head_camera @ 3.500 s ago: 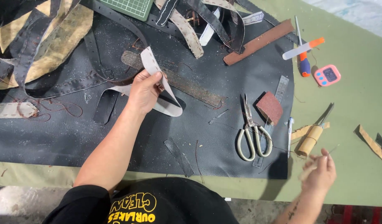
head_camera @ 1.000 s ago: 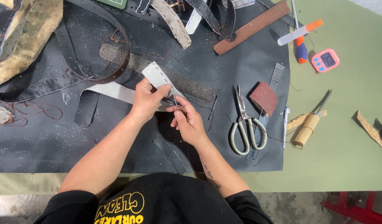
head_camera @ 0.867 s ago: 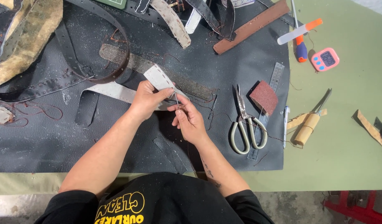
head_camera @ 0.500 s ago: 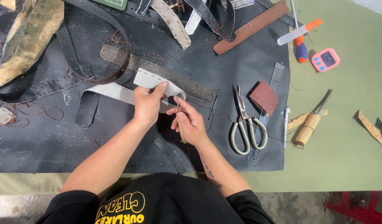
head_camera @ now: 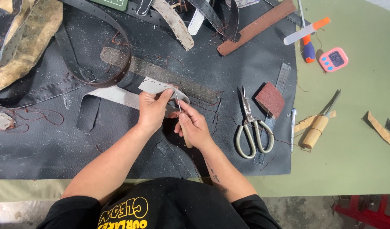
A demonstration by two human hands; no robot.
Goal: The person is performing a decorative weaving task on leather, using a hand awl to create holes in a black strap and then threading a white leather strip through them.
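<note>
left hand (head_camera: 151, 111) pinches grey leather strip (head_camera: 159, 87); right hand (head_camera: 194, 127) holds needle (head_camera: 177, 100).

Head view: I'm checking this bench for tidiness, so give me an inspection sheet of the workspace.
Surface: green table under a dusty dark leather sheet.
Job's things: pale grey stitched leather strip in the left hand; thin needle-like tool pinched by the right hand.
Clutter: silver scissors, red-brown sanding block, metal ruler, wooden-handled awl, pink digital timer, brown leather strap, punched dark belt.
Grippers: both hands meet at the strip.
Cables: nothing seen; loose reddish thread only.
Surroundings: grey floor, red frame.
</note>
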